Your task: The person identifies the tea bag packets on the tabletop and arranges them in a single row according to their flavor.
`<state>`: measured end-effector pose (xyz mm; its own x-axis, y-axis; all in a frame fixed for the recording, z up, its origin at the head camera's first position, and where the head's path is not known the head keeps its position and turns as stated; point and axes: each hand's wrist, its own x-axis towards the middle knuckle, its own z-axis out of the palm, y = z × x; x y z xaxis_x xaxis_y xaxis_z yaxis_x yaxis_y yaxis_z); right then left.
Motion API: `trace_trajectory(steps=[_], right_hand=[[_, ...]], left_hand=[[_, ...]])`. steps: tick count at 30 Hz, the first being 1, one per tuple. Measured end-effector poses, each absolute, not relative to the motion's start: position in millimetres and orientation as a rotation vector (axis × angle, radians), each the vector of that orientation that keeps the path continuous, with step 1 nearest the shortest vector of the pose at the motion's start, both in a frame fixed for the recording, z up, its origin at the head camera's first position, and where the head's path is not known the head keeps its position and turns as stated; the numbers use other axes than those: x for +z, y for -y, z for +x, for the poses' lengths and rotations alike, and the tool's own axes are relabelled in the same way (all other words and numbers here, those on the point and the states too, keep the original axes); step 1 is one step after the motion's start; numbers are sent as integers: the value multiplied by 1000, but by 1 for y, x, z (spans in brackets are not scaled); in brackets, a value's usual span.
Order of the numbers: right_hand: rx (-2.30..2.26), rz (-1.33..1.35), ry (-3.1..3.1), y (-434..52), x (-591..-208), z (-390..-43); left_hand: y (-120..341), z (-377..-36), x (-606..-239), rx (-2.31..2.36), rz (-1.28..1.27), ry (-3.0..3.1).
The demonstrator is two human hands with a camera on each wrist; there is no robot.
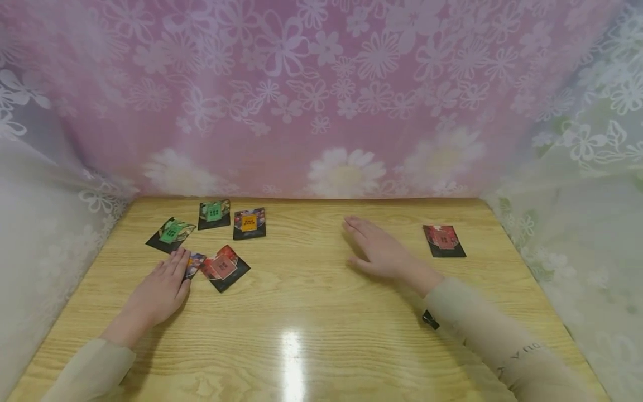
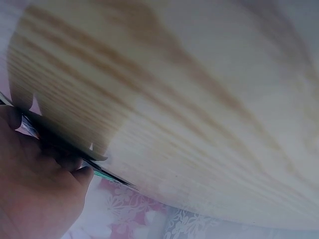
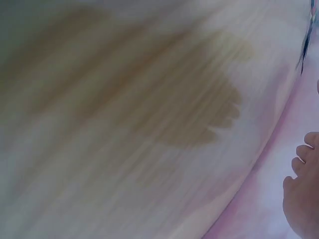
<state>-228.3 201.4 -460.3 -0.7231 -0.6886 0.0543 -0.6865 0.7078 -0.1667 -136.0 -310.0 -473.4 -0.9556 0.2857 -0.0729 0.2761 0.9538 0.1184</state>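
Evidently to pin it, the left hand [image 1: 161,293] pressed flat fingers on a small card [image 1: 195,264]; at three o'clock, the right hand [image 1: 379,251] hovered open above the table [image 1: 321,335].

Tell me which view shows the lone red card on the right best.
Head view: the red card lies flat and whole on the table, apart from the right hand. Right wrist view shows at most a dark sliver at its edge, unclear. Left wrist view shows none of it.

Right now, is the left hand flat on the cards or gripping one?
Flat. The left hand lies with straight fingers resting on a partly covered card beside the red card; nothing is pinched.
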Motion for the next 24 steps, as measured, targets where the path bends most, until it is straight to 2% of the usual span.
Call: trace_trajectory(steps=[24], right_hand=[[-85, -1515, -2677, -21, -454, -222]], left_hand=[[309, -136, -472, 152, 417, -2996]])
